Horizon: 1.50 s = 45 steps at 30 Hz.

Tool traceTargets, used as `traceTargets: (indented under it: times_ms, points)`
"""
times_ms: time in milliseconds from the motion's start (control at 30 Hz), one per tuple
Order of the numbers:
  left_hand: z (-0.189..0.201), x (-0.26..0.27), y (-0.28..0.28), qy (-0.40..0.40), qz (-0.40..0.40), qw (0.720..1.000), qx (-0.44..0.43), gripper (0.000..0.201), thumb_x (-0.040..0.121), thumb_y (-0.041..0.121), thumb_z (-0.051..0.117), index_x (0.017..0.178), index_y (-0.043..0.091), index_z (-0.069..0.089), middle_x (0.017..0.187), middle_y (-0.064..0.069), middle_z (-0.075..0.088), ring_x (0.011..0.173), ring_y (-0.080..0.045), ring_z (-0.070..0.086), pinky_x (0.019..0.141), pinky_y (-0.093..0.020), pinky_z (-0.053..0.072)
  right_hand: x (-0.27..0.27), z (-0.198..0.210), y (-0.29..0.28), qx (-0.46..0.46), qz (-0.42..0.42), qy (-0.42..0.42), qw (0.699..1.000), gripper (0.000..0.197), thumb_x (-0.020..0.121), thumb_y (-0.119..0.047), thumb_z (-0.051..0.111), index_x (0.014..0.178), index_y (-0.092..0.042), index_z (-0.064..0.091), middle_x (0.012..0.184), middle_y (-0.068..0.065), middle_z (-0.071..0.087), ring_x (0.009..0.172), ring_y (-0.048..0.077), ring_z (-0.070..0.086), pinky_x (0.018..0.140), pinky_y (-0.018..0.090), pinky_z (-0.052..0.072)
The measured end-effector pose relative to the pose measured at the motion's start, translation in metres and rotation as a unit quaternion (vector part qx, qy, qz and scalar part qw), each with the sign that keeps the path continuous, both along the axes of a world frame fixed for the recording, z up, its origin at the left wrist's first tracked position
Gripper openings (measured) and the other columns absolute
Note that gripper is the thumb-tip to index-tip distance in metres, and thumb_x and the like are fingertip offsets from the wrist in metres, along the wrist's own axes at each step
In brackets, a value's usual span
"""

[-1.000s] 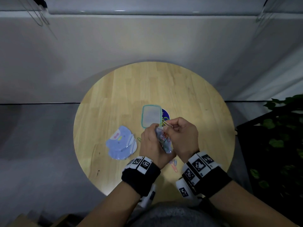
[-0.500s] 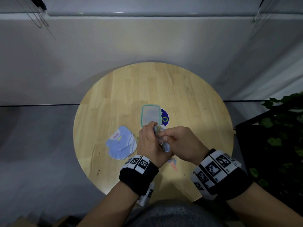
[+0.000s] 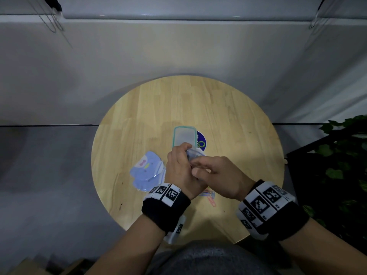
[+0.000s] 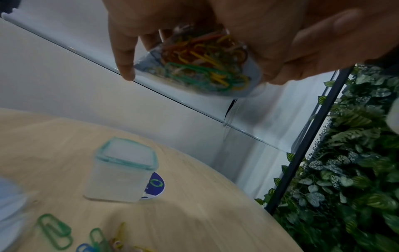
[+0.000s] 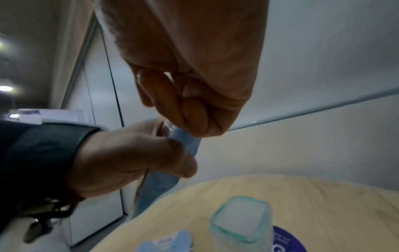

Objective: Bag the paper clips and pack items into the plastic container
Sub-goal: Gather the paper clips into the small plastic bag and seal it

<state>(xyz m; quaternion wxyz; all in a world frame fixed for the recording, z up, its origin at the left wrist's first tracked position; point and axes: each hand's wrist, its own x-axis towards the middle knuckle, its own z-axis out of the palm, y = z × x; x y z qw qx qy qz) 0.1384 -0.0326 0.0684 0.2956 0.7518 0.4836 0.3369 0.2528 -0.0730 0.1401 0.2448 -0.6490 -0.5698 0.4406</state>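
Change since earlier frames: right hand (image 3: 216, 175) no longer raised with a single clip at its fingertips; it has dropped against the bag's mouth, wrist swung out toward the table's right edge. Left hand (image 3: 181, 165) unmoved.

Head view: both hands meet above the near-centre of the round wooden table (image 3: 228, 116). Left hand grips the small clear bag (image 3: 193, 153); right-hand fingers curl at its near end. Plastic container (image 3: 183, 136) stands just beyond the hands, toward the far edge, open mouth upward, on a dark round sticker (image 3: 201, 143). Blue printed packets (image 3: 146, 171) lie left of the hands. Loose paper clips (image 3: 208, 196) rest at the near edge, under the right wrist.

Left wrist view: bag (image 4: 200, 63) is soft, transparent film, bulging with wire clips in green, yellow, red. Left-hand fingers pinch its upper part. Container (image 4: 123, 170) is frosted, squarish, with a teal rim. Loose clips (image 4: 56, 230) lie on the wood below.

Right wrist view: right hand (image 5: 194, 95) is clenched on the bag's top edge (image 5: 185, 141); left hand (image 5: 134, 156) clasps it from the side.

Governing relation: remaining clips lie nearer the body than the bag, beneath the right hand, which is judged the nearer for fetching them. Bag's long axis runs near-to-far, toward the container.
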Motion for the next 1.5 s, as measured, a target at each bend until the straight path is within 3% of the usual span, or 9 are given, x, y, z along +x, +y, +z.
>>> traceTargets:
  times_ms: [167, 300, 433, 667, 767, 900, 1100, 1333, 1500]
  points:
    - [0.002, -0.002, 0.001, -0.005, -0.005, 1.000, 0.007, 0.074, 0.056, 0.044, 0.056, 0.121, 0.013, 0.035, 0.112, -0.005, 0.046, 0.099, -0.018, 0.044, 0.077, -0.029, 0.044, 0.008, -0.006, 0.001, 0.087, -0.077, -0.026, 0.993, 0.013, 0.076, -0.011, 0.067, 0.084, -0.020, 0.072, 0.085, -0.006, 0.075, 0.081, 0.005, 0.067, 0.080, 0.029, 0.053]
    - [0.003, -0.003, -0.001, 0.012, -0.020, 1.000, 0.018, 0.064, 0.061, 0.037, 0.048, 0.120, 0.016, 0.035, 0.108, -0.007, 0.048, 0.097, -0.023, 0.048, 0.075, -0.035, 0.047, 0.005, -0.004, 0.003, 0.045, 0.017, -0.071, 0.996, 0.010, 0.079, -0.013, 0.063, 0.072, -0.016, 0.070, 0.070, -0.005, 0.068, 0.056, -0.006, 0.054, 0.059, 0.020, 0.039]
    - [-0.001, -0.007, -0.001, 0.013, -0.018, 0.999, 0.032, 0.066, 0.059, 0.037, 0.059, 0.118, 0.015, 0.036, 0.107, -0.008, 0.049, 0.095, -0.019, 0.045, 0.076, -0.031, 0.045, 0.004, -0.002, 0.012, 0.009, 0.052, -0.063, 0.997, 0.014, 0.079, -0.010, 0.059, 0.073, -0.015, 0.071, 0.070, 0.001, 0.070, 0.056, -0.002, 0.054, 0.062, 0.021, 0.045]
    - [-0.024, -0.034, 0.010, 0.048, 0.010, 0.997, -0.062, 0.070, 0.055, 0.034, 0.065, 0.116, 0.016, 0.037, 0.109, -0.002, 0.050, 0.101, -0.019, 0.045, 0.083, -0.035, 0.046, 0.027, -0.043, 0.018, 0.026, -0.237, 0.076, 0.968, 0.020, 0.075, -0.003, 0.066, 0.063, -0.018, 0.063, 0.062, 0.007, 0.062, 0.045, 0.015, 0.049, 0.048, 0.024, 0.042]
    - [-0.028, -0.045, 0.004, 0.081, 0.025, 0.994, -0.075, 0.076, 0.053, 0.033, 0.070, 0.119, 0.010, 0.041, 0.107, -0.004, 0.047, 0.097, -0.019, 0.043, 0.082, -0.026, 0.039, 0.044, -0.104, 0.004, -0.103, -0.182, -0.084, 0.974, 0.018, 0.067, -0.009, 0.072, 0.065, -0.021, 0.058, 0.067, 0.002, 0.061, 0.064, 0.024, 0.059, 0.064, 0.031, 0.046]
    - [-0.031, -0.050, -0.005, 0.109, 0.030, 0.990, -0.080, 0.076, 0.055, 0.027, 0.074, 0.121, 0.008, 0.043, 0.109, -0.004, 0.046, 0.100, -0.018, 0.041, 0.083, -0.025, 0.038, 0.045, -0.152, -0.026, -0.211, -0.009, -0.248, 0.945, 0.033, 0.072, -0.020, 0.069, 0.102, -0.012, 0.059, 0.105, 0.011, 0.063, 0.101, 0.029, 0.059, 0.078, 0.028, 0.042]
    - [-0.032, -0.052, -0.011, 0.131, -0.001, 0.988, -0.081, 0.077, 0.054, 0.029, 0.071, 0.122, 0.012, 0.040, 0.109, 0.003, 0.040, 0.103, -0.018, 0.040, 0.085, -0.029, 0.042, 0.030, -0.173, -0.032, -0.165, 0.054, -0.265, 0.948, 0.050, 0.084, -0.029, 0.059, 0.129, -0.014, 0.043, 0.127, 0.012, 0.047, 0.112, 0.032, 0.055, 0.086, 0.034, 0.043]
    - [-0.031, -0.047, -0.010, 0.135, -0.020, 0.988, -0.072, 0.072, 0.057, 0.030, 0.069, 0.118, 0.023, 0.032, 0.109, 0.000, 0.044, 0.098, -0.018, 0.041, 0.084, -0.033, 0.045, 0.026, -0.178, -0.010, -0.158, 0.022, -0.246, 0.956, 0.040, 0.082, -0.021, 0.062, 0.118, -0.008, 0.052, 0.124, 0.014, 0.050, 0.114, 0.030, 0.053, 0.092, 0.031, 0.041]
    - [-0.033, -0.050, -0.006, 0.149, -0.011, 0.986, -0.078, 0.073, 0.058, 0.031, 0.069, 0.123, 0.010, 0.041, 0.113, -0.001, 0.045, 0.104, -0.017, 0.040, 0.088, -0.034, 0.045, 0.024, -0.184, -0.007, -0.164, 0.035, -0.260, 0.951, 0.043, 0.077, -0.023, 0.068, 0.115, -0.009, 0.052, 0.121, 0.011, 0.049, 0.114, 0.030, 0.051, 0.094, 0.032, 0.041]
